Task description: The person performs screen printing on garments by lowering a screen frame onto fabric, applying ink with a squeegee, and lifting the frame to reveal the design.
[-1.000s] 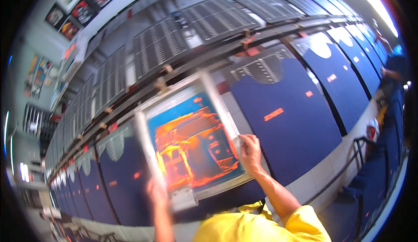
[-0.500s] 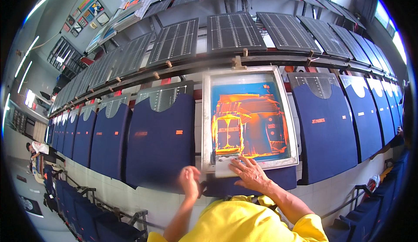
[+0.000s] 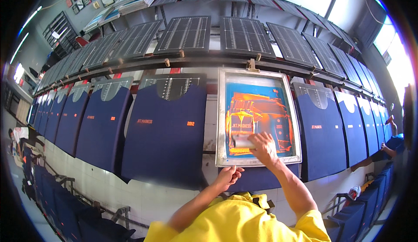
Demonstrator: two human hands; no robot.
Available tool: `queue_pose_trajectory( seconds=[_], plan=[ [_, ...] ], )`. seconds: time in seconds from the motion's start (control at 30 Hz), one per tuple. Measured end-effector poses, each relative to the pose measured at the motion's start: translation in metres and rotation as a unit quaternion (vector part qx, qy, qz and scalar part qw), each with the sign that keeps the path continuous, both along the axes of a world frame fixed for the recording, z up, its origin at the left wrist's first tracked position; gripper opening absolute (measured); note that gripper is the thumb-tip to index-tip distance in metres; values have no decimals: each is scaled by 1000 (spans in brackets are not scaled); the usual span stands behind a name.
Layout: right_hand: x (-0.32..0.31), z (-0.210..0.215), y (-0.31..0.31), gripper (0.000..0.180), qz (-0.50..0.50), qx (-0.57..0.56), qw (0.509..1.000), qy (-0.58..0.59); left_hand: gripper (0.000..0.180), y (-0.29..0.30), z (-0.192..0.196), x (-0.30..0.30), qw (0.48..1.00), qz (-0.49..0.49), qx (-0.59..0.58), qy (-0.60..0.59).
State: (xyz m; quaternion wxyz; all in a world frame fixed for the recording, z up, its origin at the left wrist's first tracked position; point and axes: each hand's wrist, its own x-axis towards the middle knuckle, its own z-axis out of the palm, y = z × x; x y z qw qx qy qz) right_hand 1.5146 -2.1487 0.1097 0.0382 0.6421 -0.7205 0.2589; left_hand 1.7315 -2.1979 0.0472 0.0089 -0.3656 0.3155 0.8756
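A silk-screen frame (image 3: 220, 111) with a pale rim lies over a navy T-shirt (image 3: 265, 179) in front of me. Orange ink streaks the blue mesh (image 3: 261, 89). My right hand (image 3: 264, 148) grips a pale squeegee (image 3: 242, 141) on the lower part of the mesh, slightly blurred. At the frame's near edge, by its left corner, my left hand (image 3: 228, 177) is closed with curled fingers. Whether it pinches the rim or anything else cannot be made out.
Navy T-shirts with small orange prints, such as this one (image 3: 167, 128), lie on boards along both sides. Behind a rail (image 3: 191, 59) stand rows of dark boards (image 3: 183, 35). A clamp (image 3: 251, 65) sits at the frame's far edge. People work at far left (image 3: 21, 135) and right (image 3: 394, 144).
My right hand has carried the squeegee from the frame's near edge up onto the mesh. My left hand has come right, to the near edge. The view has shifted, showing a person at right.
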Motion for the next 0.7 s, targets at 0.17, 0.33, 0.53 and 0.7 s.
queue_pose_trajectory(
  seconds=[0.17,0.33,0.53,0.7],
  plan=[
    [-43,-20,-53,41,-52,-53,997,34,31,3,-5,-4,999,35,20,0],
    [-54,-35,-75,35,-105,-46,993,27,29,3,-6,-2,999,31,30,-8],
    [-89,-17,-112,36,-92,143,984,-57,29,5,-11,0,998,48,50,15],
    [-138,7,-131,48,-16,262,901,-345,31,4,-8,1,998,50,49,5]
  ],
)
